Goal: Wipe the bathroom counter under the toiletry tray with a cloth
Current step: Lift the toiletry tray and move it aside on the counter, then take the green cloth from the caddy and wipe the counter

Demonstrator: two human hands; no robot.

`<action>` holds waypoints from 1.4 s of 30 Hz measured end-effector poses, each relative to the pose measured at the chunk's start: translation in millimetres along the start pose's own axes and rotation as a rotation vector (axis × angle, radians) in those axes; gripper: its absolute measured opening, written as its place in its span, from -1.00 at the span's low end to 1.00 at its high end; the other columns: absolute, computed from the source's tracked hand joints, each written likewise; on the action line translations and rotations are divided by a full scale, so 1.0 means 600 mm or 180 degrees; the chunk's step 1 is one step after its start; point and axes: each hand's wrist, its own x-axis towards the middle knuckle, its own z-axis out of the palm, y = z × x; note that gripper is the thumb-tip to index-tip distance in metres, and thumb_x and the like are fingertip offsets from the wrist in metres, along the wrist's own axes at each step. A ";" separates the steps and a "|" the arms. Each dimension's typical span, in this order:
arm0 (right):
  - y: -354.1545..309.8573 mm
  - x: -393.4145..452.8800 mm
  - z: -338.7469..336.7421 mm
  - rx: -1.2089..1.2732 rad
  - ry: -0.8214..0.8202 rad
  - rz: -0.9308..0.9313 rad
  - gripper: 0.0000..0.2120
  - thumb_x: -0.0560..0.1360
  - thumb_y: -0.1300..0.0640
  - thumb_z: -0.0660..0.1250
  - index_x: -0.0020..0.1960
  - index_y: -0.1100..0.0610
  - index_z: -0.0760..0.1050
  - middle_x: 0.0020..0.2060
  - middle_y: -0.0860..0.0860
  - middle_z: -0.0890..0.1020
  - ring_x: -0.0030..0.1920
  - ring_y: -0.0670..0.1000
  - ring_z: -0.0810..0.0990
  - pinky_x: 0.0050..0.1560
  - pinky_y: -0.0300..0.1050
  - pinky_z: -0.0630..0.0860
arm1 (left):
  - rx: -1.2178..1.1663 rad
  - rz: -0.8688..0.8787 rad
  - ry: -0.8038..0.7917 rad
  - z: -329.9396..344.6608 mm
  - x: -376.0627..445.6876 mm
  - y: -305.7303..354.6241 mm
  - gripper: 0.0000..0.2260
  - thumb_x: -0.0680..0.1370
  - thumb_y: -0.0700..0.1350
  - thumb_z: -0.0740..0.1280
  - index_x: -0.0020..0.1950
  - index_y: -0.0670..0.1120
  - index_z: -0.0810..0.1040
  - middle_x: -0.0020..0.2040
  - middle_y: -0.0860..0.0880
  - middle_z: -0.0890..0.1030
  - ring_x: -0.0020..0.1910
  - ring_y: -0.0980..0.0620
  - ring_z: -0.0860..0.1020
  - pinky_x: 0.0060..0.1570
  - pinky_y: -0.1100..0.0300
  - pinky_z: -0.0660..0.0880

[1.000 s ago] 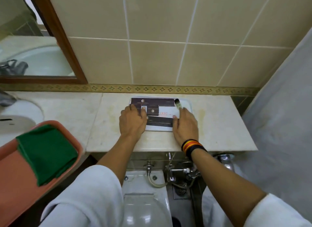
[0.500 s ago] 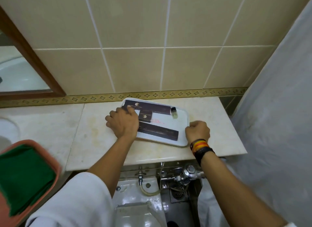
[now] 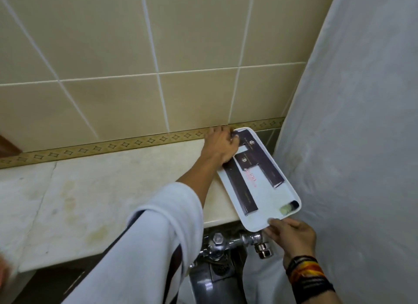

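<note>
Toiletry tray (image 3: 267, 190), white and holding long dark boxes (image 3: 260, 165) and a small bottle (image 3: 289, 207), sat at the right end of the worktop (image 3: 117, 190), its near corner hanging past the front edge. The left hand (image 3: 222, 146) had its grip clamped on the tray's far corner by the wall, fingers curled over the rim. The right hand (image 3: 291, 234) pinched the overhanging near corner from below, thumb on top.

The step in hand looked like clearing the tray off the patch it covered; no wiping had begun, and no cloth was in view. Next, the tray would need to be kept level so the loose boxes and bottle did not slide, and one hand freed to fetch a cloth.

To the left of both grips the pale stone worktop lay bare, with yellowish stains. Beige wall tiles (image 3: 181, 43) with a patterned border rose behind the left grip, a white curtain (image 3: 362, 122) hung just right of the tray, and chrome plumbing (image 3: 226, 242) sat below the right grip.
</note>
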 end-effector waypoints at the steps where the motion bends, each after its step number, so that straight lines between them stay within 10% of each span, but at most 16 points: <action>1: 0.000 0.009 -0.004 0.0080 0.0051 0.0004 -0.88 0.36 0.48 0.48 -0.23 0.35 0.56 -0.21 0.34 0.67 -0.26 0.22 0.66 -0.15 0.00 0.67 | -0.0004 0.0073 -0.0086 0.010 0.012 0.009 -0.58 0.67 0.09 0.11 0.40 -0.11 0.48 0.36 -0.23 0.53 0.37 -0.25 0.39 0.41 -0.13 0.28; 7: -0.001 0.044 0.004 0.0486 0.0193 0.0028 -0.74 0.34 0.48 0.51 -0.07 0.27 0.55 -0.15 0.29 0.69 -0.16 0.24 0.72 -0.02 0.10 0.66 | -0.0296 0.0468 -0.0285 0.054 0.020 0.005 -0.62 0.66 0.07 0.13 0.33 -0.09 0.54 0.28 -0.18 0.60 0.30 -0.22 0.51 0.28 -0.08 0.44; 12: 0.008 0.040 0.014 0.0328 0.0252 0.0001 -0.69 0.34 0.33 0.58 0.02 0.25 0.54 -0.13 0.24 0.71 -0.19 0.18 0.74 -0.04 0.17 0.68 | 0.0348 0.0775 0.0126 0.042 -0.041 -0.034 -0.49 0.72 0.07 0.03 0.62 -0.13 0.28 0.62 -0.18 0.29 0.62 -0.16 0.20 0.63 -0.06 0.03; 17: -0.019 -0.036 0.036 -0.1734 0.0439 -0.2551 -0.67 0.56 -0.03 0.35 0.24 0.13 0.50 0.25 0.16 0.54 0.22 0.14 0.52 0.20 0.01 0.51 | 0.0824 0.0703 0.0377 -0.012 -0.102 -0.092 -0.42 0.71 0.12 -0.02 0.69 -0.10 0.05 0.70 -0.15 0.02 0.69 -0.11 -0.04 0.65 -0.07 -0.12; 21: -0.038 -0.046 0.120 -0.3349 -0.0078 -0.3577 -0.33 0.62 -0.11 0.15 0.62 0.14 0.05 0.63 0.20 0.00 0.62 0.22 -0.05 0.56 0.23 -0.10 | 0.0873 0.0397 0.0589 -0.091 -0.163 -0.129 -0.42 0.72 0.12 -0.03 0.70 -0.10 -0.02 0.71 -0.12 -0.04 0.69 -0.08 -0.09 0.64 -0.06 -0.15; 38: 0.119 -0.529 0.464 -0.3897 -0.1694 -0.4705 -0.36 0.65 -0.04 0.08 0.63 0.16 -0.01 0.63 0.18 0.02 0.62 0.19 0.01 0.57 0.25 0.02 | 0.0656 -0.1244 0.1218 -0.391 -0.633 -0.522 -0.45 0.73 0.03 0.01 0.68 -0.18 0.05 0.69 -0.15 0.04 0.68 -0.10 -0.02 0.65 -0.01 -0.05; 42: 0.213 -0.622 0.499 -0.3822 -0.2544 -0.4276 -0.47 0.61 0.06 0.15 0.56 0.15 0.21 0.50 0.21 0.35 0.47 0.23 0.34 0.42 0.12 0.37 | 0.0745 -0.1770 0.1172 -0.373 -0.705 -0.602 -0.51 0.72 -0.05 0.08 0.62 -0.22 0.22 0.61 -0.21 0.31 0.61 -0.15 0.24 0.61 -0.02 0.09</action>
